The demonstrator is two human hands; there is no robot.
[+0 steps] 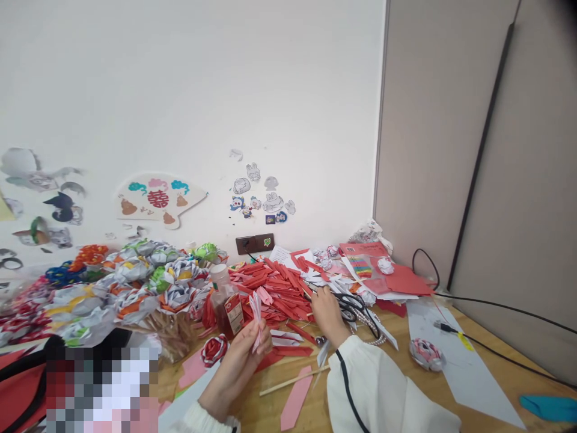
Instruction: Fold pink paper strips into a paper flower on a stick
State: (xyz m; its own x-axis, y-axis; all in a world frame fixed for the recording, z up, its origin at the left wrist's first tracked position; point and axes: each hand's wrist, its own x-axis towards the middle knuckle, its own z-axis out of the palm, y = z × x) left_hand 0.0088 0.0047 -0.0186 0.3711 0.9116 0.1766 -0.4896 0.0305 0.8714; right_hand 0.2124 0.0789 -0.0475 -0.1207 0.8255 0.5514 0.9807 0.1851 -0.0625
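Observation:
My left hand (250,349) holds a small bundle of folded pink and white paper (256,316) upright between thumb and fingers. To its right, my right hand (327,310) reaches over the right side of a heap of folded red paper strips (274,285), beside black-handled scissors (349,304). Its fingertips are partly hidden, and what they touch is unclear. Left of the heap stands a clear bottle (220,294) with a red label. A red and white paper rose (214,350) lies by my left wrist. Between my forearms are a wooden stick (288,382) and a pink paper strip (296,400).
Many paper flowers on stems (148,279) crowd the left side. Red sheets (406,279) and a string of beads (376,334) lie right of the heap. A wrapped flower (427,353), white paper (469,367), black cables (489,346) and a blue object (547,408) are further right.

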